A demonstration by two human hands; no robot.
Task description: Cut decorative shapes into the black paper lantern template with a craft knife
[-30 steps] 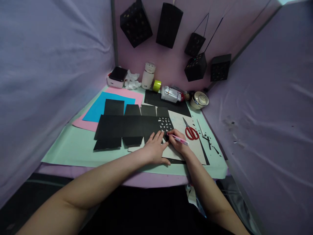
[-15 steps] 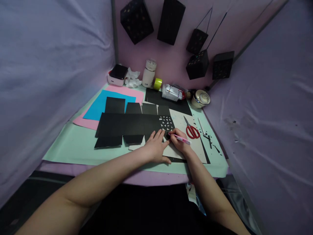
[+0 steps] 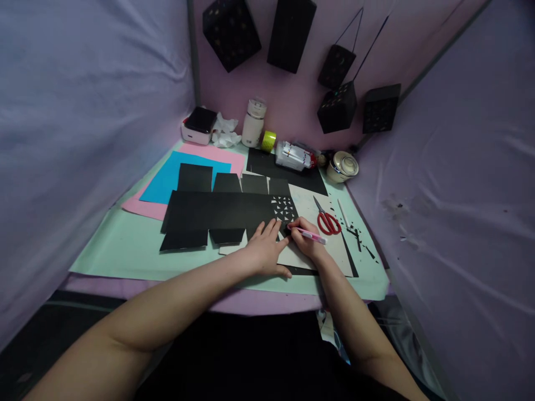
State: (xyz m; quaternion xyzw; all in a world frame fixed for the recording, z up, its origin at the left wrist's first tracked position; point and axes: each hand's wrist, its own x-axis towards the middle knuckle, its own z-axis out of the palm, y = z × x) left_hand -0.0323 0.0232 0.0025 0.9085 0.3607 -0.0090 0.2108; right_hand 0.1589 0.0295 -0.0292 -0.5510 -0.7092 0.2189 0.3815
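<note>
A black card sheet (image 3: pixel 221 210) with flaps along both long sides lies flat in front of me. Small triangular holes (image 3: pixel 284 208) are cut through its right end, where pale board shows beneath. My left hand (image 3: pixel 265 250) rests on the card's lower right part, fingers spread and pressing it down. In my right hand (image 3: pixel 304 236) is a pink and white craft knife (image 3: pixel 311 236), gripped like a pen. Its tip meets the black card just below the holes, close to my left fingertips; the blade itself is too small to make out.
Red-handled scissors (image 3: pixel 329 221) lie right of my right hand, beside a white stick (image 3: pixel 343 213) and black scraps (image 3: pixel 368 252). Blue paper (image 3: pixel 161 181) and pink paper (image 3: pixel 144 209) are at the left. A white bottle (image 3: pixel 253 123), yellow tape (image 3: pixel 268 141) and lidded jar (image 3: pixel 343 167) stand behind.
The whole view has shifted very slightly. Both hands keep nearly the same place on the card, and the knife stays in my right hand.
</note>
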